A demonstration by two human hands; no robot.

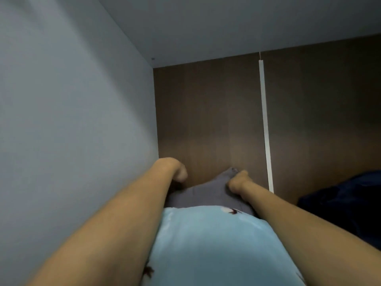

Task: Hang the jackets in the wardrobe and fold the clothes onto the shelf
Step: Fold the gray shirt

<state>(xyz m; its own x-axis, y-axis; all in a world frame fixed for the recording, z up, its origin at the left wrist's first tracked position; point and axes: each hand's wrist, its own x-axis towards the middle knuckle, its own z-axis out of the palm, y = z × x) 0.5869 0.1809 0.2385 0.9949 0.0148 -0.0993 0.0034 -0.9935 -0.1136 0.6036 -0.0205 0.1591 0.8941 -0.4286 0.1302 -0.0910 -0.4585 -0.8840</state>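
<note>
Wardrobe interior (206,120): grey folded garment (204,195), judged soft, light, floppy, is gripped at far corners by left hand (179,172) & right hand (237,181), hands apart.

- Grey garment (208,195): folded, lying deep in the wardrobe against the brown back panel.
- Light-blue fleece (208,244): nearer the camera, overlapping the grey garment's front edge.
</note>
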